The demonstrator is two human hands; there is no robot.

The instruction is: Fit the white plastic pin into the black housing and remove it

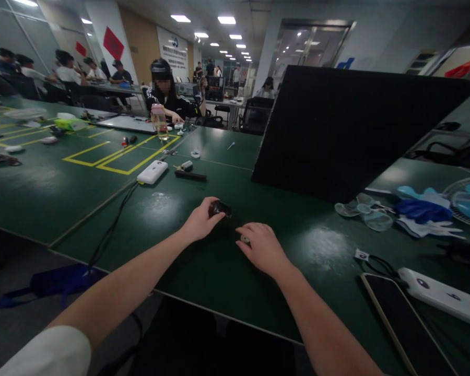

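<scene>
My left hand (pixel 199 220) is closed on a small glossy black object (pixel 221 209), held just above the green table (pixel 203 271); its exact kind does not show. To the right and a little nearer, my right hand (pixel 263 245) pinches a small round pale piece (pixel 245 239) between thumb and fingers. This piece looks like a little disc or ring, partly covered by the fingers. The two hands are apart, with a short gap between the black object and the pale piece.
A large black panel (pixel 337 130) stands at the right. Beyond my hands lie a dark bar (pixel 190 176) and a white power bank (pixel 152 172). Near my right arm are a phone (pixel 405 318), another white device (pixel 446 297) and gloves (pixel 423 211). A person (pixel 168 99) sits opposite.
</scene>
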